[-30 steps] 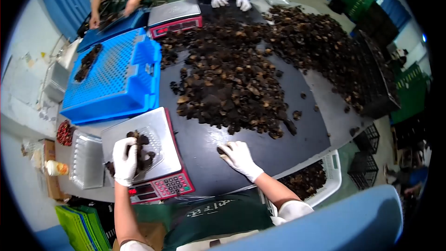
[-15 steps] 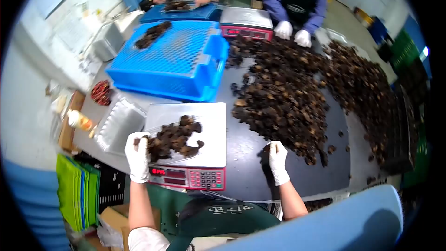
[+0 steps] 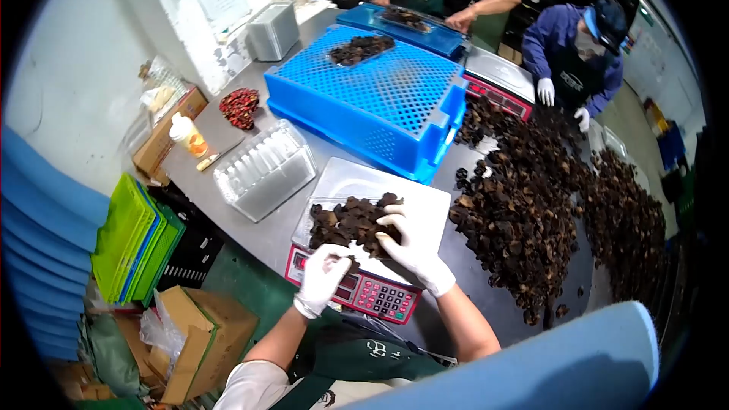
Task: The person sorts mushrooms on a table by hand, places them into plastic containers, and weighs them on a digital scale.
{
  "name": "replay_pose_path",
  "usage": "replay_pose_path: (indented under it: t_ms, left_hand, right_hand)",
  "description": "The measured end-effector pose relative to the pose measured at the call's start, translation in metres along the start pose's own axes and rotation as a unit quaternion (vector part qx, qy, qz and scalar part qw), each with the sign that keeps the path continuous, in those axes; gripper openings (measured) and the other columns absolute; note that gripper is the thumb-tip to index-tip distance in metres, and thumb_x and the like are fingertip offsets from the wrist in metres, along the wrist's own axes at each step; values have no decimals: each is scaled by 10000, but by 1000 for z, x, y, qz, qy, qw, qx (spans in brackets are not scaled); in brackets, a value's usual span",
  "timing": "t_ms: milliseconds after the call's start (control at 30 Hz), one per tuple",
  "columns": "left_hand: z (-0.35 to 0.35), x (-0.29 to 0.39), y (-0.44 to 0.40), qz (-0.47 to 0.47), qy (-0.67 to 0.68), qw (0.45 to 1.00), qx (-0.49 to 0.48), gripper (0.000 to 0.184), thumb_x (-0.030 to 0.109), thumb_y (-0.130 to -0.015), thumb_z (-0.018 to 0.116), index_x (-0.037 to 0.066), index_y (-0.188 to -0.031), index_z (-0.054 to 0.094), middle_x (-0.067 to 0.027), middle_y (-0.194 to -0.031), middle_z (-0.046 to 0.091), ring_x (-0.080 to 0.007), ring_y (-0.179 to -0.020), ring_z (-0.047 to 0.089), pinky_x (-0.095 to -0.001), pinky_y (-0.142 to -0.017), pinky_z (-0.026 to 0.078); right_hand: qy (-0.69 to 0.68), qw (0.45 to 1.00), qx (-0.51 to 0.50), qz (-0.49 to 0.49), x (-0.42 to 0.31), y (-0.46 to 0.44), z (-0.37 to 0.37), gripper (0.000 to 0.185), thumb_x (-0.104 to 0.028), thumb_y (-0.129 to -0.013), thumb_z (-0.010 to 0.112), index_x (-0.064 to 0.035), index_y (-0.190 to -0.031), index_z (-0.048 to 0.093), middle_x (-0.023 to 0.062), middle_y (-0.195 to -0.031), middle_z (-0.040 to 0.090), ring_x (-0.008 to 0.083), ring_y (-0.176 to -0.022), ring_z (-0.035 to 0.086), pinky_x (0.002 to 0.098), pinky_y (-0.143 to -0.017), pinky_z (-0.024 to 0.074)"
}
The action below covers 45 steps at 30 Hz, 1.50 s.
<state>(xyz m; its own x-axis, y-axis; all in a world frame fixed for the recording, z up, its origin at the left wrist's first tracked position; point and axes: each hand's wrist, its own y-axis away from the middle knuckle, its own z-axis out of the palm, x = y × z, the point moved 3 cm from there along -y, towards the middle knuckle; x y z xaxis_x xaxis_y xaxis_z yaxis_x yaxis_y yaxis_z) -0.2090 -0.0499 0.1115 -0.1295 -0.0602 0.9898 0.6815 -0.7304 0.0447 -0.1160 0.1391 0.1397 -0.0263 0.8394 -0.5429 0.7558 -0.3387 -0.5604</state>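
A clear plastic tray holds a heap of dark brown dried mushrooms [image 3: 349, 222] on the metal plate of a red electronic scale [image 3: 425, 205]. My left hand [image 3: 323, 279], in a white glove, is closed at the near edge of the heap, with a dark mushroom piece at its fingertips. On the right side of the same heap lies my right hand [image 3: 414, 247], also gloved, its fingers apart and their tips against the mushrooms. The hand and mushrooms partly cover the tray's rim.
A stack of clear trays [image 3: 266, 171] stands left of the scale. Beyond it is an upturned blue crate [image 3: 364, 99] bearing a filled tray. Loose mushrooms [image 3: 524, 212] spread to the right. A bottle [image 3: 187, 134] and red bundle [image 3: 240, 108] sit left. Two co-workers stand across the table.
My right hand has moved left from the bare tabletop to the heap on the scale. My left hand has shifted to the heap's near edge. The view has turned left.
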Motion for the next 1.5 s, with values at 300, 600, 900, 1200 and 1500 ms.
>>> replay_pose_path:
  t_ms: [300,600,900,1200,1500]
  left_hand:
    - [114,-36,50,42,-79,939,-333,330,-47,-855,609,33,-1174,580,-108,-1181,575,-162,-1032,613,-285,-852,513]
    - [145,-67,77,131,-211,821,-515,267,168,-911,574,59,-1154,583,-140,-1204,561,-331,-1110,564,-400,-944,465]
    - [162,-59,81,147,-228,820,-503,233,157,-886,615,42,-1088,632,-148,-1117,630,-328,-1055,605,-392,-932,484]
    - [165,-60,80,136,-250,819,-497,232,146,-876,625,31,-1078,632,-140,-1113,636,-314,-1052,610,-382,-933,486]
    - [170,-64,81,136,-254,810,-511,233,146,-880,616,41,-1087,634,-136,-1119,635,-311,-1056,608,-380,-941,482]
  right_hand:
    - [-385,794,-126,453,-26,151,-70,306,5,-888,630,16,-1189,579,54,-1054,650,112,-910,607,246,-782,502]
    - [17,730,-319,604,2,299,-192,189,-151,-818,689,29,-871,717,181,-754,694,146,-672,657,308,-669,521]
    - [368,807,82,455,116,319,-172,709,-260,-751,770,-26,-1345,462,208,-1291,533,373,-1182,517,430,-1000,433]
    - [193,869,200,409,113,311,-172,237,-115,-812,718,-43,-1027,649,115,-949,685,271,-897,677,351,-805,530]
    - [219,814,3,539,132,279,-162,359,-323,-796,723,-71,-1043,658,136,-887,706,315,-857,682,390,-758,532]
